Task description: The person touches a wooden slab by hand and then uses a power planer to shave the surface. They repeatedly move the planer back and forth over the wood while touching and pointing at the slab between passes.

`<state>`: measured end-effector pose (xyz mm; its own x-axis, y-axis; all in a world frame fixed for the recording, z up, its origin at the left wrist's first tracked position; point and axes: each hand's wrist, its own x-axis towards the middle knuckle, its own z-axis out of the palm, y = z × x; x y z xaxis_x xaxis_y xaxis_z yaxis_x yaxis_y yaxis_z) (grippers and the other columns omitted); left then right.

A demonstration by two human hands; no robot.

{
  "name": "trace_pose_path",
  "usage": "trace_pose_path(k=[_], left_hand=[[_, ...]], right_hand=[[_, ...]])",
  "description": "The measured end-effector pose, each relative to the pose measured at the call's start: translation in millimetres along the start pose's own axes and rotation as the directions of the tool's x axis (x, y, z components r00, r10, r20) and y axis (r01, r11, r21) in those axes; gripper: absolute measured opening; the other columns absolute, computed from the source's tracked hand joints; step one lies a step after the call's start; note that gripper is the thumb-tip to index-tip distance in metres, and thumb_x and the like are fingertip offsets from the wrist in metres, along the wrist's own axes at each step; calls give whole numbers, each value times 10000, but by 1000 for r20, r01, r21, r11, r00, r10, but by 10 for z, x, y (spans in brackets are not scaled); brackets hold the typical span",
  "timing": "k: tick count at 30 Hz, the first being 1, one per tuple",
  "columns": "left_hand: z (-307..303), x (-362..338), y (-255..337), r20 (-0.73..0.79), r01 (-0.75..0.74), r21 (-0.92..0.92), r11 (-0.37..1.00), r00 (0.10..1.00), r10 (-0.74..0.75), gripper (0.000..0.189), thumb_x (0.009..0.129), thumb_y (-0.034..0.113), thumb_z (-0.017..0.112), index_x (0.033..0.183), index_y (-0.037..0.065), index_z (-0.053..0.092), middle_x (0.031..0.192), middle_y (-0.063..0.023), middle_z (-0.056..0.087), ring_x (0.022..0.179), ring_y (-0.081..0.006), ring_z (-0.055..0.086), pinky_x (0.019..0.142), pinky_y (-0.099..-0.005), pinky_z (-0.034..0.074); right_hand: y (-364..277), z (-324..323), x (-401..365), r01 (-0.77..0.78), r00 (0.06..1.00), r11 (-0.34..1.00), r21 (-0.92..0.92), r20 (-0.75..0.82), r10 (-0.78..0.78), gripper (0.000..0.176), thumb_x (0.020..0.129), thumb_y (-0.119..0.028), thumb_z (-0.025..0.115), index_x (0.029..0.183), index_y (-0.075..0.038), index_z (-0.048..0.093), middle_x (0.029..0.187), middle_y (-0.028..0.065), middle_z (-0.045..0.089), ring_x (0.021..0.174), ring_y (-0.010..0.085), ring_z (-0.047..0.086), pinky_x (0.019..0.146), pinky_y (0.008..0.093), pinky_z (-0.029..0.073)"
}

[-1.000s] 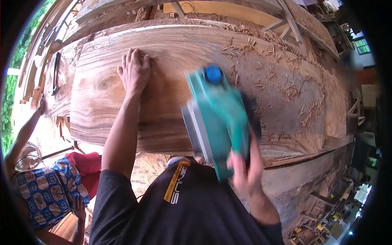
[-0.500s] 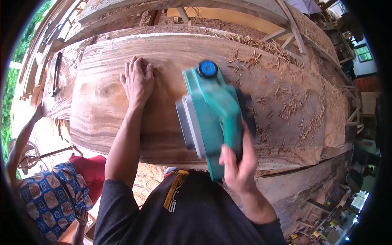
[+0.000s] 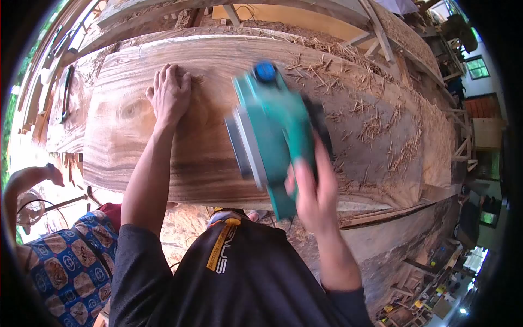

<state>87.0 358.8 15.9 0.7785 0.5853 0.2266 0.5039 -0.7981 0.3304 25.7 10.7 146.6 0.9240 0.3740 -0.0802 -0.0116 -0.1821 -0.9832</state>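
Note:
A green electric planer (image 3: pixel 260 128) with a blue front knob overlaps the wide wooden board (image 3: pixel 125 150), slightly blurred by motion. Around its rear handle, my right hand (image 3: pixel 316 199) is closed. To the left, my left hand (image 3: pixel 169 98) lies flat on the board with its fingers stretched out, near a darker knot in the grain. Wood shavings (image 3: pixel 376 128) are scattered over the board to the right of the planer. The planer's sole and the surface under it are hidden from above.
At lower left stands another person in a blue patterned garment (image 3: pixel 71 267), one arm toward the board's left end. A dark slender tool (image 3: pixel 67 92) lies at far left. Wooden beams (image 3: pixel 180 13) run along the far side. Cluttered small items (image 3: pixel 419 294) fill the lower right.
The view has shifted a little, and the planer has moved slightly away from me across the board. My left hand stays on the wood. The other person's hand has come off the board's edge.

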Motion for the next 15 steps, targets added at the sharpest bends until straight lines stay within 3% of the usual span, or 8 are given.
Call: trace_pose_path(k=[2,4,5,6,10,15], left_hand=[[-1,13,9,1,15,13,1000,1000,-15,557,1009,463,526,1442,114,520,1577,-92,442,1508,-300,317,1176,-586,225],[71,5,14,-13,34,35,999,999,-33,557,1012,456,522,1447,109,510,1585,-97,428,1512,-312,305,1180,-590,221],[74,7,13,-18,47,29,998,999,-46,559,1014,455,518,1452,108,503,1587,-99,425,1513,-314,303,1183,-593,217],[70,14,8,-17,51,25,998,999,-51,561,1016,453,514,1457,107,496,1589,-101,421,1514,-316,301,1186,-597,214],[90,-1,20,-4,33,18,999,999,-33,570,1025,458,497,1471,103,478,1588,-104,421,1516,-321,297,1194,-604,202],[52,-17,23,-11,35,29,999,999,-35,567,1023,452,511,1470,104,485,1585,-104,424,1513,-325,300,1195,-599,203]], right_hand=[[152,-295,-841,5,1000,999,-53,1,-4,562,1000,-68,513,1517,88,357,790,65,623,635,99,578,569,259,484],[220,-567,-1636,-3,1000,986,-169,9,5,608,948,-143,547,1451,159,386,746,106,643,613,155,624,604,302,540],[216,-641,-1931,-103,995,980,-172,-16,102,616,951,-209,572,1415,166,418,751,94,664,629,171,659,624,322,562],[242,-653,-2062,-87,996,971,-222,-34,82,604,961,-240,573,1392,162,439,746,77,677,660,173,687,645,322,576],[203,-531,-1696,-97,995,972,-216,-30,92,623,961,-248,582,1415,151,436,741,70,683,669,178,696,668,316,582],[96,-140,-567,14,999,993,-119,-47,-20,549,987,-124,550,1473,99,422,960,130,684,610,126,623,596,288,538]])
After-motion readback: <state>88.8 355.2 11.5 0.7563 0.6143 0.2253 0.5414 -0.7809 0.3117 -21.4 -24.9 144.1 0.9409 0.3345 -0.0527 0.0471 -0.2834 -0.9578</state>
